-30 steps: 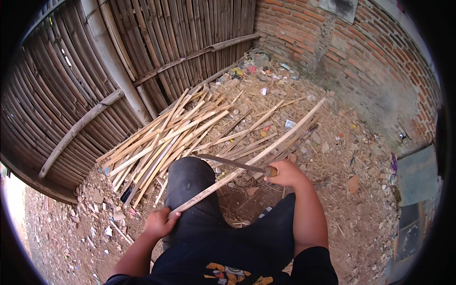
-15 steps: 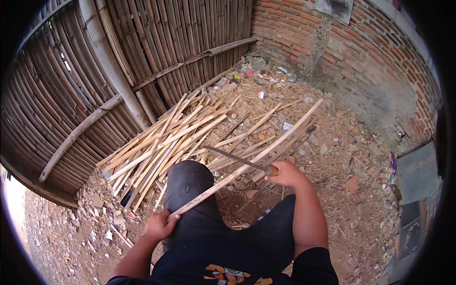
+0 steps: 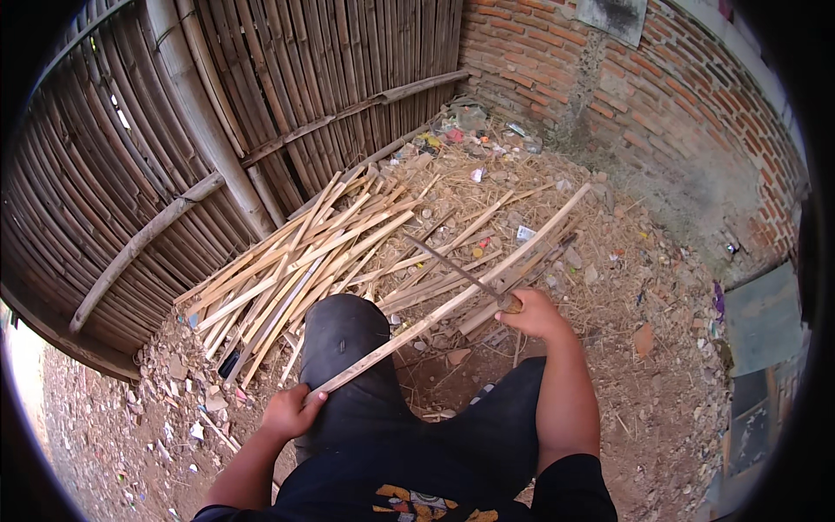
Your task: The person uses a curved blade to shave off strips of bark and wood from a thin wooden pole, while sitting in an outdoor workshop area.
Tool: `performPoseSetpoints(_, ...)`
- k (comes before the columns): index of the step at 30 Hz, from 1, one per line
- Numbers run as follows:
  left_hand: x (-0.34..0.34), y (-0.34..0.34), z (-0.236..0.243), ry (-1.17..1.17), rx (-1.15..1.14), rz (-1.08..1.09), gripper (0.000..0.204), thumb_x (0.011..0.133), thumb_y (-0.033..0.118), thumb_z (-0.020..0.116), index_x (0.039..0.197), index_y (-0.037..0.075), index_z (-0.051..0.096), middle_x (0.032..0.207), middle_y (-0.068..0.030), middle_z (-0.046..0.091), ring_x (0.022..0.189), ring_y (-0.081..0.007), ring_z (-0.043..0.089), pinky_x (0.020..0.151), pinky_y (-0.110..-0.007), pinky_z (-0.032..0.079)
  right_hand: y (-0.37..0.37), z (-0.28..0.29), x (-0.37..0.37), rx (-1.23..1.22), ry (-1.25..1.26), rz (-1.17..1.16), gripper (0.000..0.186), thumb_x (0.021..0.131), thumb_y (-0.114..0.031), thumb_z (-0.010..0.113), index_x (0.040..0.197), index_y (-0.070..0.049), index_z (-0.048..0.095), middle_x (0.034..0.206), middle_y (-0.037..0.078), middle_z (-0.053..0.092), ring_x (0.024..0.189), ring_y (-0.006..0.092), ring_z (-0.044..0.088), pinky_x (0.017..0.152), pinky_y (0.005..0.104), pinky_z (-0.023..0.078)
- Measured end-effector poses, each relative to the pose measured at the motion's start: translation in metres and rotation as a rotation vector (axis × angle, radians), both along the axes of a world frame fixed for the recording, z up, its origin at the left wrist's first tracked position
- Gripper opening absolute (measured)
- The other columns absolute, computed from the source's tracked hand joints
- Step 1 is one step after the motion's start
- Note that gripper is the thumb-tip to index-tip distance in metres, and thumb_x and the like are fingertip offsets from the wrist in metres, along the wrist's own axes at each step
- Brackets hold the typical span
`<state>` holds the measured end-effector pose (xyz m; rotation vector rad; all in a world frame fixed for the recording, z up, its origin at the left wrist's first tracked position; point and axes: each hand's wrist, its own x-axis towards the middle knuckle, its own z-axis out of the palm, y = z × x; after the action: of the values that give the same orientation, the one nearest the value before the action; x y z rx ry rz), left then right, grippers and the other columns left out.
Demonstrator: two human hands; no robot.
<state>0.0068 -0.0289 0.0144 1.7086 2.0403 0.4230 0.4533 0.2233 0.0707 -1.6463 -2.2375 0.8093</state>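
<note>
My left hand (image 3: 290, 409) grips the lower end of a long pale wooden strip (image 3: 435, 316), which slants up to the right over my left thigh (image 3: 344, 344). In my right hand (image 3: 535, 313), closed around its wooden handle, is a long-bladed knife (image 3: 461, 271). The blade points up and left across the strip; whether it touches the wood I cannot tell.
A loose pile of wooden strips (image 3: 278, 278) lies on dirt ground (image 3: 626, 409) strewn with straw, stones and litter. A bamboo fence (image 3: 104, 148) stands at left, a brick wall (image 3: 661, 96) at back right. Grey sheets (image 3: 761, 317) lean at the right edge.
The knife's blade has swung up and to the right, to a steeper angle. My right hand has shifted slightly right. My left hand stays on the strip.
</note>
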Motion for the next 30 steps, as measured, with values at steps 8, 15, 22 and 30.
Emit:
performPoseSetpoints(8, -0.003, 0.0, 0.0, 0.002, -0.011, 0.008, 0.053, 0.098, 0.053, 0.062, 0.083, 0.003, 0.062, 0.077, -0.025, 0.067, 0.08, -0.0474, 0.069, 0.072, -0.055, 0.053, -0.001, 0.0, -0.014, -0.007, -0.107, 0.2, 0.045, 0.079, -0.039, 0.083, 0.101, -0.001, 0.072, 0.089, 0.019, 0.071, 0.088, 0.0345, 0.07, 0.078, 0.0441, 0.053)
performPoseSetpoints(15, -0.001, 0.002, -0.002, 0.05, -0.039, 0.01, 0.055, 0.098, 0.056, 0.06, 0.084, 0.003, 0.063, 0.079, -0.0251, 0.068, 0.083, -0.0478, 0.069, 0.074, -0.055, 0.054, 0.006, -0.009, 0.008, -0.011, 0.025, -0.09, 0.044, 0.08, -0.038, 0.082, 0.101, -0.001, 0.072, 0.086, 0.018, 0.07, 0.083, 0.0333, 0.068, 0.08, 0.0435, 0.053)
performPoseSetpoints(22, -0.003, 0.002, 0.001, 0.015, -0.035, -0.002, 0.056, 0.099, 0.057, 0.059, 0.084, 0.003, 0.063, 0.078, -0.025, 0.067, 0.082, -0.0476, 0.069, 0.074, -0.055, 0.054, -0.002, -0.01, -0.012, -0.005, -0.053, 0.153, 0.043, 0.079, -0.036, 0.083, 0.103, -0.002, 0.073, 0.087, 0.019, 0.07, 0.085, 0.0343, 0.068, 0.078, 0.0435, 0.053)
performPoseSetpoints(30, -0.001, 0.002, 0.002, 0.015, -0.022, -0.001, 0.056, 0.098, 0.057, 0.06, 0.083, 0.003, 0.063, 0.077, -0.0248, 0.067, 0.081, -0.0473, 0.069, 0.074, -0.055, 0.054, 0.008, -0.009, 0.004, -0.059, -0.006, -0.004, 0.047, 0.078, -0.035, 0.085, 0.108, 0.0, 0.073, 0.087, 0.016, 0.071, 0.083, 0.0311, 0.069, 0.078, 0.0428, 0.053)
